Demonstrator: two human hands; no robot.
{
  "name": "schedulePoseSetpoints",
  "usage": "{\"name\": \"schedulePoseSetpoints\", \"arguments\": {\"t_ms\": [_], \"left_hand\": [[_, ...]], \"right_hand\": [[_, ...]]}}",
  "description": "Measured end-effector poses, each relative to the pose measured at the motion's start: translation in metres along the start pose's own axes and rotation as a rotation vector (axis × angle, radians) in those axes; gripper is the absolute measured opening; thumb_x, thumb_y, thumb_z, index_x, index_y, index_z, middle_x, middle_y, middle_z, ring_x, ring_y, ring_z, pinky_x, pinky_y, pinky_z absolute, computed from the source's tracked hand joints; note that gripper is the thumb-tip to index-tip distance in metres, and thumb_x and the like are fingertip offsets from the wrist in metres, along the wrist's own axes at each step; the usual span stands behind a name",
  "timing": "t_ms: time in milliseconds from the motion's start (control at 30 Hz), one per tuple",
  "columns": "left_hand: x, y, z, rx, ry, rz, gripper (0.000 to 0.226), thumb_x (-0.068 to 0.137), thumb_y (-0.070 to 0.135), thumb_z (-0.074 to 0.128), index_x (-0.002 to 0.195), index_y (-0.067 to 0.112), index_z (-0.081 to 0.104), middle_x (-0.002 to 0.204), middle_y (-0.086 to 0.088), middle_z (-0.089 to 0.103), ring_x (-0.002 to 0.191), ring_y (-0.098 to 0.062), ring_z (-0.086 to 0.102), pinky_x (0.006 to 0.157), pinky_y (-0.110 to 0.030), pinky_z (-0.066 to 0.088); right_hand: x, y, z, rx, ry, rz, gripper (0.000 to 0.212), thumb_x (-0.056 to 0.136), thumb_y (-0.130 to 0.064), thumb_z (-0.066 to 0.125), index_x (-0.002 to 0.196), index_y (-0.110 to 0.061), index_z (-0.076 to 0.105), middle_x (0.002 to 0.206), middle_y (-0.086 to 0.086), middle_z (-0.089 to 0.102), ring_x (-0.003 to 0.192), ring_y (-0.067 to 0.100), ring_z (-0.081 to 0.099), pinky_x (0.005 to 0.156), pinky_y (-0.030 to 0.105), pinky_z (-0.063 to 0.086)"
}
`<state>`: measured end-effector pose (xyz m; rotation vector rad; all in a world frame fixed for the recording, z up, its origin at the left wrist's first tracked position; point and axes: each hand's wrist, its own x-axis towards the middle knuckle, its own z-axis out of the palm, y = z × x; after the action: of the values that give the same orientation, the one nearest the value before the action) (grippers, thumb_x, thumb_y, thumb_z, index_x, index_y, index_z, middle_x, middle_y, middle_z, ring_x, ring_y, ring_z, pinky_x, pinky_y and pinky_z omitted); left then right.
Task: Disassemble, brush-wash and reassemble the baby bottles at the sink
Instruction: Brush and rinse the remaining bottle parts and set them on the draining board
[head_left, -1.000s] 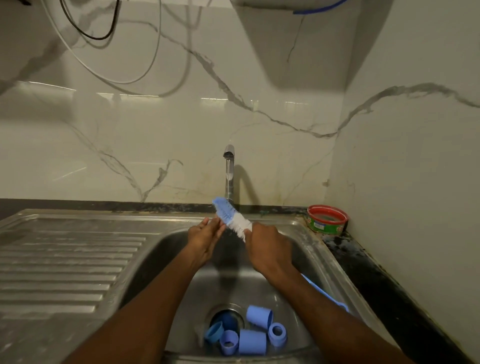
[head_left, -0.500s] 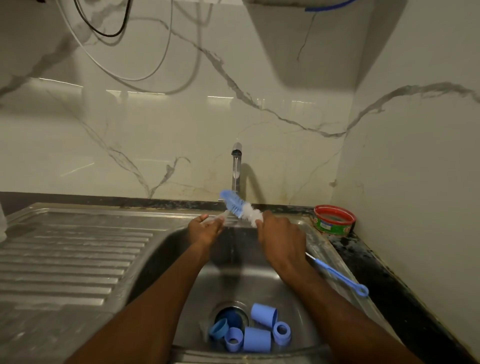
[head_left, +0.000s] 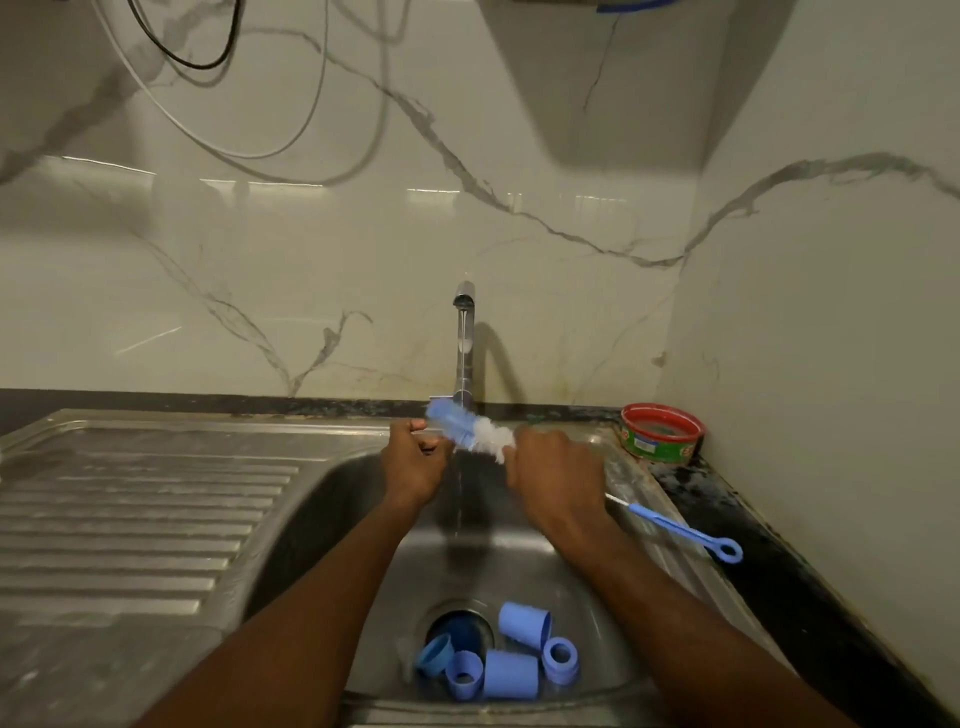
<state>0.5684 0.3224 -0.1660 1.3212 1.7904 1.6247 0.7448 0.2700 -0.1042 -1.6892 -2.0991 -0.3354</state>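
The left grip (head_left: 415, 460) has curled from flat to closed, apparently empty, beside the blue-and-white bristled bottle brush (head_left: 470, 430) the right grip (head_left: 553, 470) clasps under the tap's stream; rinsing continues, with blue plastic bottle pieces (head_left: 511, 670) waiting well below.

Left hand (head_left: 413, 467), flat-fingered against the bristles a sec ago, now has fingers curled beside the blue tip of the bottle brush (head_left: 467, 430). Right hand (head_left: 553, 475) grips lower on the brush w/ more white bristle showing. Brush handle (head_left: 680, 530) swings out to the right over the sink rim (head_left: 644, 499), loop end now fully visible past the right forearm.
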Motion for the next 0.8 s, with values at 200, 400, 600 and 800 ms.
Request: {"name": "schedulePoseSetpoints", "arguments": {"t_ms": [200,400,600,800], "left_hand": [[-0.004,0.007,0.002,-0.018,-0.135,0.114,0.038,0.090,0.025,0.076,0.116,0.021,0.050,0.103,0.001,0.067,0.086,-0.007,0.065,0.061,-0.011,0.047],[-0.001,0.009,0.006,-0.061,0.002,-0.028,0.048,0.089,0.024,0.077,0.127,0.019,0.048,0.112,-0.010,0.067,0.090,-0.016,0.065,0.060,-0.016,0.045],[-0.003,0.010,0.004,-0.133,-0.060,-0.047,0.044,0.090,0.019,0.076,0.121,0.022,0.046,0.106,-0.002,0.064,0.081,-0.006,0.061,0.061,-0.016,0.043],[0.001,0.014,0.004,-0.411,-0.075,-0.123,0.059,0.087,0.028,0.079,0.132,0.020,0.042,0.105,-0.001,0.068,0.093,-0.015,0.070,0.075,-0.026,0.057]], "right_hand": [[0.008,-0.007,0.003,-0.026,-0.043,0.079,0.020,0.099,-0.027,0.057,0.116,-0.021,0.067,0.108,0.003,0.071,0.094,0.021,0.069,0.066,0.031,0.040],[0.005,-0.001,-0.002,-0.012,0.007,0.068,0.019,0.099,-0.029,0.059,0.115,-0.019,0.065,0.103,0.002,0.071,0.086,0.019,0.068,0.063,0.030,0.044],[0.003,-0.012,0.001,-0.030,-0.037,0.017,0.022,0.100,-0.027,0.058,0.119,-0.020,0.064,0.107,0.003,0.070,0.091,0.021,0.068,0.065,0.030,0.040],[0.014,0.005,-0.003,-0.031,0.067,0.131,0.018,0.100,-0.026,0.055,0.115,-0.017,0.061,0.107,0.005,0.070,0.093,0.025,0.070,0.066,0.033,0.046]]}}
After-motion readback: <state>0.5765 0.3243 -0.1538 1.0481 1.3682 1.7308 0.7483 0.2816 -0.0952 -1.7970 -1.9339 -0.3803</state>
